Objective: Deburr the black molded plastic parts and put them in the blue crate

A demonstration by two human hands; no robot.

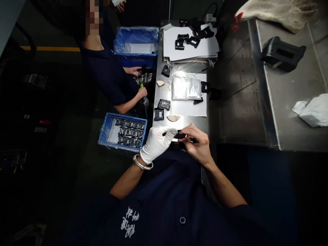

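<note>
My left hand [158, 142], in a white glove, is closed on the left end of a small black part [180, 135]. My bare right hand [196, 142] pinches the same part from the right, above the near edge of the metal table [188, 122]. Just beyond my left hand lie a beige wedge-shaped piece [173, 118], a black frame-like part [159, 114] and a black part in clear wrap [164, 104]. Farther up, a stack of clear plastic bags [186, 88] rests on white paper [189, 108].
A blue bin [101, 134] with rows of wrapped black parts stands left of the table, another blue bin [135, 60] farther up. Between them a person [102, 75] holds a green-handled tool [141, 86]. At right, a metal surface [279, 116] carries a black device [283, 54] and white cloth [316, 111].
</note>
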